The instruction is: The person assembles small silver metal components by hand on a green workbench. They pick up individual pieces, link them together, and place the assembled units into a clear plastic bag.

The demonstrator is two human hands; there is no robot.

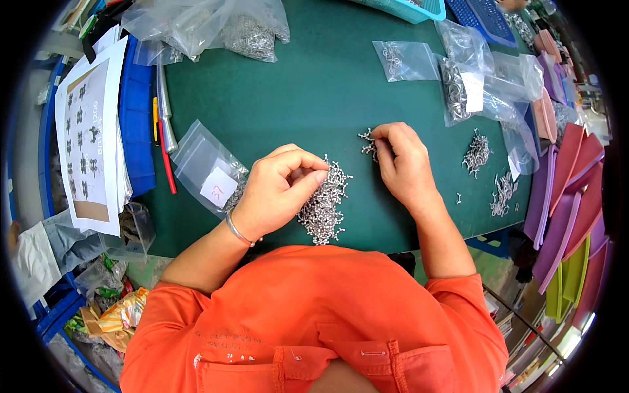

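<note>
A heap of small silver metal pieces (pixel 325 209), knobbed at their ends, lies on the green tabletop (pixel 295 98) in front of me. Over the heap's left edge is my left hand (pixel 278 187), thumb and forefinger pinched together. Whatever sits between those fingertips is too small to make out. My right hand (pixel 405 164) is curled, its fingertips down at a smaller cluster of the same silver pieces (pixel 368 145). Its fingers hide part of that cluster, so what they pinch does not show. Beside my left wrist lies a clear zip bag (pixel 200 157) with a white label and metal pieces inside.
Two small piles of metal parts (pixel 477 154) (pixel 503 195) lie at the right. Bagged rings (pixel 454 88) and a small bag (pixel 400 61) lie farther back. Large bags (pixel 252 36) and a turquoise basket (pixel 419 10) stand at the far side. Printed sheets (pixel 88 141), a blue bin (pixel 136 124) and a red pen (pixel 167 160) are left.
</note>
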